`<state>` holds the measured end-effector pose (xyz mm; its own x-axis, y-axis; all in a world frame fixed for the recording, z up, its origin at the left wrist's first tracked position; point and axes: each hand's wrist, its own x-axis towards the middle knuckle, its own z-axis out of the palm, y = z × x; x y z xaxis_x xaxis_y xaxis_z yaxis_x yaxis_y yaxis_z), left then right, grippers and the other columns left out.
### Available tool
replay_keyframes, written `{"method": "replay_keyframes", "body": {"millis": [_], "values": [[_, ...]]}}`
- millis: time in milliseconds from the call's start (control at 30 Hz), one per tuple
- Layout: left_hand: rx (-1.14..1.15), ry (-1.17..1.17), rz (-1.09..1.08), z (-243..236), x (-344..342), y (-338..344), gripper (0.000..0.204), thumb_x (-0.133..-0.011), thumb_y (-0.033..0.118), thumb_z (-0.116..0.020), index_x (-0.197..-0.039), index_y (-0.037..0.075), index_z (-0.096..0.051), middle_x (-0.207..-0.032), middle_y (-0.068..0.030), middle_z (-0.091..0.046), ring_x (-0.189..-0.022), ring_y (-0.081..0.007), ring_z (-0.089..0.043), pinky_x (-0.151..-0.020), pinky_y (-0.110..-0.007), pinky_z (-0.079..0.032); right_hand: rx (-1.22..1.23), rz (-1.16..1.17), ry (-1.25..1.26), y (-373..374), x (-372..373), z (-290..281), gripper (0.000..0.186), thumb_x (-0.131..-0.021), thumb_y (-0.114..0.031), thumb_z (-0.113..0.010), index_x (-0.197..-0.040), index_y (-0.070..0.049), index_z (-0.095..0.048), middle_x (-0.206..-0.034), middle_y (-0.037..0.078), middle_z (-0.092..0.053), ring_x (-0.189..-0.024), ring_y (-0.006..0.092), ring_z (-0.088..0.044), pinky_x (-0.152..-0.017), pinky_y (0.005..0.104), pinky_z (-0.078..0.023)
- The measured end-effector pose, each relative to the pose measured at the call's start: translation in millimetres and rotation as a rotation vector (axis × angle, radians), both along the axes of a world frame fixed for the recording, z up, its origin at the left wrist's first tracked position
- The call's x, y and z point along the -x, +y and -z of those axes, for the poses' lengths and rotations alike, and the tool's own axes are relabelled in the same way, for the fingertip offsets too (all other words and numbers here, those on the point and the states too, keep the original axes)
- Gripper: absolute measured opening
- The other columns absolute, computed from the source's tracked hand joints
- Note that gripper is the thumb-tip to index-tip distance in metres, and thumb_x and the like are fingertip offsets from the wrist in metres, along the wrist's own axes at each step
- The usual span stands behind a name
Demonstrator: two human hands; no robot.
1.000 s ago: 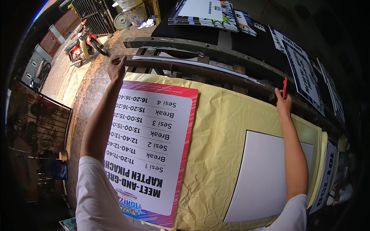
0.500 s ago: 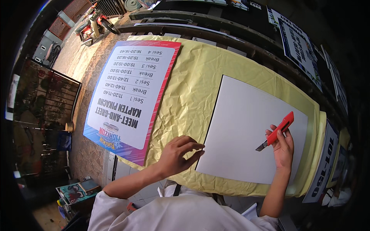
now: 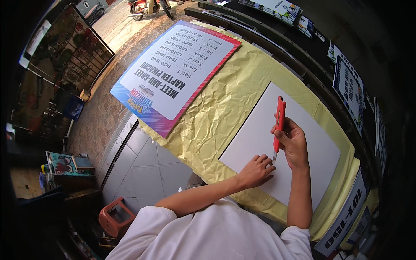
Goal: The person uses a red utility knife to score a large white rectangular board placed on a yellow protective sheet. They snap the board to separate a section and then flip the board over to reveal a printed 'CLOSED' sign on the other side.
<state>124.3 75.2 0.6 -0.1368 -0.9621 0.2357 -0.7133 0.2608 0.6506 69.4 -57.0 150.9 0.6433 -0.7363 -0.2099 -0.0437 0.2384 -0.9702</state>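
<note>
My right hand is closed around a red box cutter, held upright over a white board, its bare blade pointing down. Just left of the blade tip is my left hand, palm down over the board's near part. Its fingers are loosely bent and a little apart, with nothing visible in them. Whether a fingertip touches the blade I cannot tell. The board lies flat on crumpled yellow paper that covers the work table.
A printed schedule board with a pink and blue border lies at the far left of the paper. Printed signs lie beyond the table's right side, and another sign is near right. A reddish-brown stool stands on the floor at left.
The box cutter has turned from slanting to nearly upright and moved left in my right hand. My left hand has moved from the board's left edge to beside the blade. The view has turned.
</note>
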Motion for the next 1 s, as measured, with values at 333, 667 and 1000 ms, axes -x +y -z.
{"method": "replay_keyframes", "body": {"millis": [333,667,1000], "values": [[-0.024,0.010,-0.110,31,-20,-30,0.051,-0.099,0.038,-0.060,-0.137,0.005,-0.059,-0.152,-0.0204,-0.047,-0.146,-0.0394,-0.038,-0.122,-0.056,-0.026,-0.185,-0.338,0.227,8,-73,52,0.039,-0.094,-0.025,-0.081,-0.113,-0.002,-0.056,-0.093,0.009,-0.070,-0.078,0.0174,-0.073,-0.066,0.0295,-0.060],[0.022,0.130,-0.227,33,-18,-23,0.072,-0.097,0.042,-0.058,-0.156,0.004,-0.040,-0.168,-0.0224,-0.026,-0.158,-0.0393,-0.018,-0.130,-0.052,-0.016,-0.201,-0.521,0.359,8,-89,99,0.029,-0.094,-0.013,-0.079,-0.105,-0.001,-0.056,-0.092,0.011,-0.073,-0.074,0.0177,-0.073,-0.066,0.0289,-0.063],[0.010,0.072,-0.219,35,-17,-23,0.073,-0.100,0.043,-0.053,-0.160,0.006,-0.034,-0.171,-0.0217,-0.020,-0.160,-0.0385,-0.013,-0.130,-0.052,-0.015,-0.179,-0.545,0.329,10,-90,113,0.026,-0.095,-0.014,-0.078,-0.104,0.002,-0.060,-0.085,0.011,-0.073,-0.069,0.0151,-0.072,-0.063,0.0278,-0.061]]}}
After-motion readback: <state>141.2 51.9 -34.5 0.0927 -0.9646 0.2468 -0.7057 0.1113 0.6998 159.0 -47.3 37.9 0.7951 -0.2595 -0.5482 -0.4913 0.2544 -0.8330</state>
